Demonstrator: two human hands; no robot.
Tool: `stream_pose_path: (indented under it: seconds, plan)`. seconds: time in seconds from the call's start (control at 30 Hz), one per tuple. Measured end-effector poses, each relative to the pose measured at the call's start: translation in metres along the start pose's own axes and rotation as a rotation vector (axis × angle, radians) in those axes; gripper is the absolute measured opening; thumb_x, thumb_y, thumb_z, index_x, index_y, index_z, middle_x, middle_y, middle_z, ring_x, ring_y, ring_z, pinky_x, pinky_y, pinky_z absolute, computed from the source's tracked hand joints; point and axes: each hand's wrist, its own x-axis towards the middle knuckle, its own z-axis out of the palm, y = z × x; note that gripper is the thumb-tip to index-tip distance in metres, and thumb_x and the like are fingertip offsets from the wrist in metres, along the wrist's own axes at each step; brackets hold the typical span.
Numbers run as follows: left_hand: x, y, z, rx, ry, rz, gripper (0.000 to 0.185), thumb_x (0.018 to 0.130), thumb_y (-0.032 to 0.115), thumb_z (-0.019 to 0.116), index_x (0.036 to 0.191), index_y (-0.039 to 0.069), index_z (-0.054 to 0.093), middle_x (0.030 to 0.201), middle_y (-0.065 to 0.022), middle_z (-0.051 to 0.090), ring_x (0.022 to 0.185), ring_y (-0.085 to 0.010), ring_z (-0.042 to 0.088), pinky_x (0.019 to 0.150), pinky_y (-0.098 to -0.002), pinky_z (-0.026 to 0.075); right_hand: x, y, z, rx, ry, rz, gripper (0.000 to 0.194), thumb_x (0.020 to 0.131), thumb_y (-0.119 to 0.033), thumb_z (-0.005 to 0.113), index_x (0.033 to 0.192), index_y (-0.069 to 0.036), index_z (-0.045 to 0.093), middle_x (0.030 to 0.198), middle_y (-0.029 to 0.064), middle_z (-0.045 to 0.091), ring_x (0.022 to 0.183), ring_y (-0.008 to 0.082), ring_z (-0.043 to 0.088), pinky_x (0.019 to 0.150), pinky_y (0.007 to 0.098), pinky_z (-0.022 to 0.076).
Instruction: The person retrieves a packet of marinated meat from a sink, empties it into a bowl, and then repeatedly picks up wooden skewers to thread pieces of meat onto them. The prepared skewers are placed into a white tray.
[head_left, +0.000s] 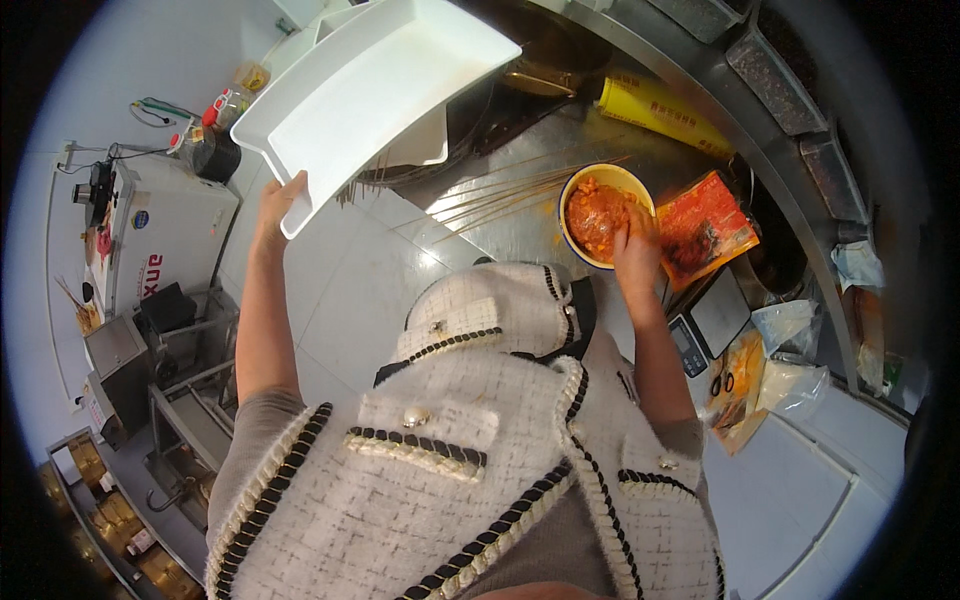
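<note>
In my left hand (281, 206) is the near corner of a large white plastic tray (375, 90), lifted and tilted, with its inside bare. My right hand (637, 244) is at the right side of an enamel bowl (565, 229) with a dark blue rim. Red sauced meat pieces (598, 214) fill much of this bowl. The fingertips reach over the rim to the meat; whether they grip anything is hidden. Long thin skewers (495, 196) lie on the steel worktop (517, 139) left of the bowl. A red printed food packet (705, 232) lies close to the right hand.
A yellow printed roll or box (660, 112) lies behind the bowl. At right are a digital scale (716, 315), black-handled scissors (721, 382) and plastic bags (791, 386). Another white tray (431, 139) sits beneath the raised one. A white chest freezer (180, 217) stands left.
</note>
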Motion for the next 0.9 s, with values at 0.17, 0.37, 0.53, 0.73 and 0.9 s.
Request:
stream_pose_path:
  seconds: [0.17, 0.37, 0.53, 0.73, 0.9]
  plan:
    - [-0.015, -0.006, 0.005, -0.003, -0.001, 0.021, 0.035, 0.093, 0.026, 0.069, 0.108, -0.005, 0.066, 0.088, -0.0066, 0.068, 0.069, -0.0128, 0.063, 0.059, -0.0265, 0.047, 0.001, -0.003, -0.002, 0.023, 0.037, -0.003, 0.034, 0.091, -0.008, 0.054, 0.123, 0.002, 0.057, 0.127, 0.0207, 0.057, 0.121, 0.0392, 0.052, 0.105, 0.0473, 0.0405]
    - [-0.026, -0.031, -0.014, 0.051, 0.025, 0.027, 0.036, 0.093, 0.025, 0.068, 0.112, -0.005, 0.066, 0.094, -0.0070, 0.069, 0.076, -0.0134, 0.064, 0.065, -0.0269, 0.049, 0.000, -0.003, -0.007, -0.023, -0.010, 0.007, 0.036, 0.091, -0.009, 0.055, 0.126, 0.001, 0.054, 0.125, 0.0209, 0.058, 0.118, 0.0403, 0.054, 0.103, 0.0464, 0.0427]
    - [-0.042, -0.051, -0.027, 0.067, 0.017, -0.055, 0.036, 0.094, 0.027, 0.067, 0.110, -0.005, 0.066, 0.093, -0.0061, 0.068, 0.075, -0.0124, 0.063, 0.064, -0.0274, 0.048, -0.003, -0.006, -0.012, -0.047, -0.100, 0.100, 0.038, 0.090, -0.010, 0.056, 0.126, 0.001, 0.054, 0.126, 0.0216, 0.059, 0.118, 0.0402, 0.055, 0.102, 0.0449, 0.0443]
    - [-0.031, -0.044, -0.002, -0.023, 0.079, -0.036, 0.041, 0.095, 0.029, 0.067, 0.113, -0.007, 0.064, 0.093, -0.0079, 0.069, 0.075, -0.0134, 0.063, 0.064, -0.0264, 0.048, -0.002, -0.007, -0.014, -0.001, -0.061, 0.091, 0.038, 0.090, -0.010, 0.056, 0.125, 0.003, 0.057, 0.131, 0.0220, 0.057, 0.120, 0.0401, 0.053, 0.103, 0.0456, 0.0431]
    - [-0.023, -0.005, 0.040, -0.142, 0.066, 0.053, 0.042, 0.094, 0.027, 0.068, 0.116, -0.009, 0.062, 0.096, -0.0090, 0.069, 0.077, -0.0154, 0.065, 0.066, -0.0283, 0.050, -0.005, -0.006, -0.012, -0.029, 0.005, 0.037, 0.038, 0.089, -0.009, 0.056, 0.125, 0.004, 0.057, 0.130, 0.0221, 0.057, 0.121, 0.0409, 0.052, 0.106, 0.0475, 0.0407]
